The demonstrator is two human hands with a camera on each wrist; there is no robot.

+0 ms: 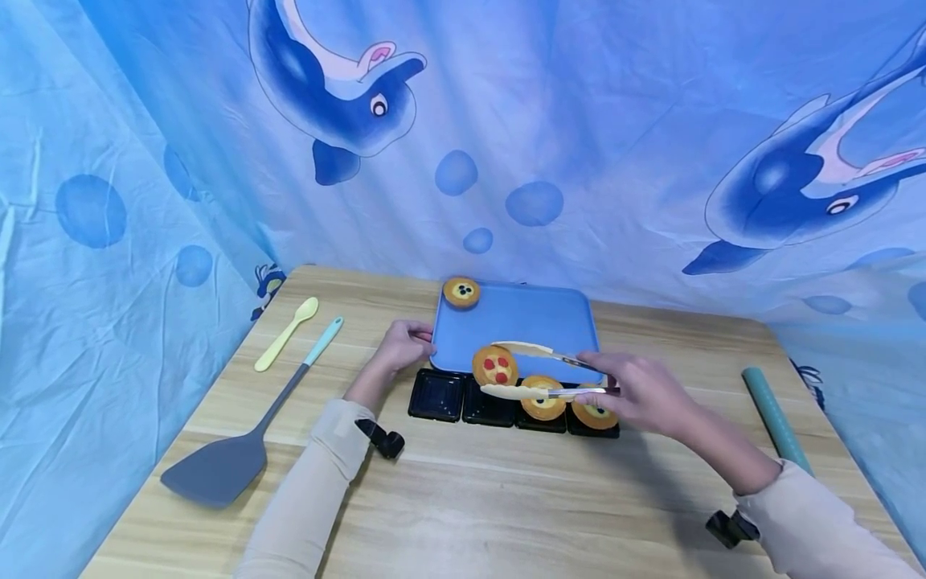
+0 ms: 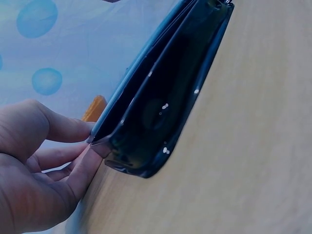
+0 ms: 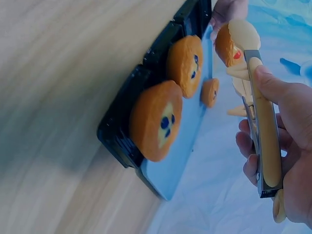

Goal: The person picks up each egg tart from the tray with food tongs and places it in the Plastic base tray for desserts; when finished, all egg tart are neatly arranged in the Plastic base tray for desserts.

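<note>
My right hand [image 1: 644, 390] grips a pair of tongs [image 3: 265, 131] with cream tips and metal handles. Between the tips is an egg tart with red berries [image 1: 495, 366], held above the black containers. My left hand [image 1: 405, 346] pinches the left edge of a blue tray [image 1: 521, 314], thumb above and fingers below. One tart with dark berries [image 1: 461, 293] lies at the tray's far left corner. In front of the tray, black square containers [image 1: 436, 394] stand in a row. The two right-hand ones carry tarts with dark berries [image 3: 158, 122]; the two left ones show bare insides.
On the left of the wooden table [image 1: 448, 498] lie a pale yellow spoon [image 1: 287, 334] and a grey spatula [image 1: 224, 470] with a mint handle. A green cylinder [image 1: 776, 418] lies at the right. A blue dolphin-print curtain [image 1: 579, 121] hangs behind the table.
</note>
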